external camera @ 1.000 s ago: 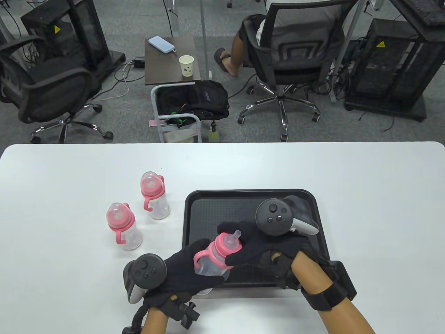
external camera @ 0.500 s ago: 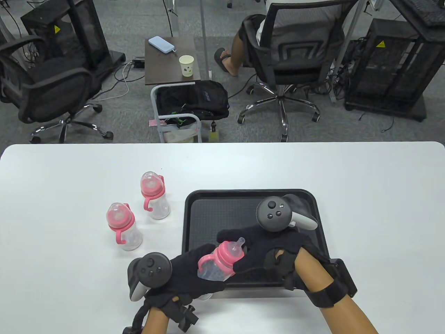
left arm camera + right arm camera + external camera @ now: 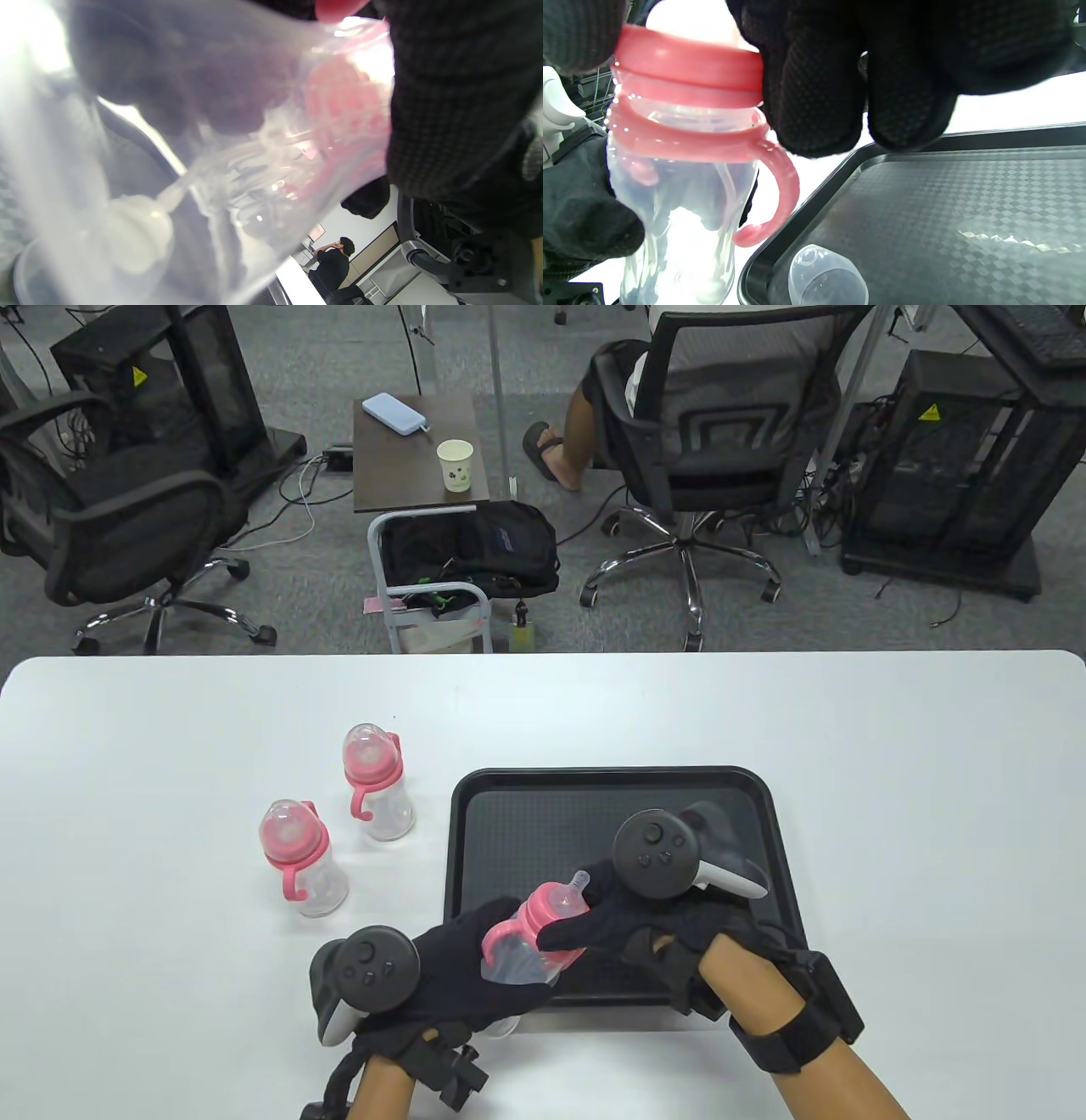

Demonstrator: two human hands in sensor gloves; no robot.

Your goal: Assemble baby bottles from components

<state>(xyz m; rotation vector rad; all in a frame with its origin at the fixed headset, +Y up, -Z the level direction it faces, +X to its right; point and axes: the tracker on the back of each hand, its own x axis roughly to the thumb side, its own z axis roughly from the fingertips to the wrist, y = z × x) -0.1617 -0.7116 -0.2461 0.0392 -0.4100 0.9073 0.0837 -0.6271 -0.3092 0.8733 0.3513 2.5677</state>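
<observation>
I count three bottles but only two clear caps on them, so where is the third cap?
In the right wrist view the clear cap lies in the black tray, at its near left corner, just right of the bottle both hands hold.

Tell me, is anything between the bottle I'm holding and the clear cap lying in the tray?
Nothing visible. The right wrist view shows the clear cap lying in the tray's near corner, just below the bottle, with open space between them. Only your right hand, on the bottle's pink collar, would need to let go first.
</observation>
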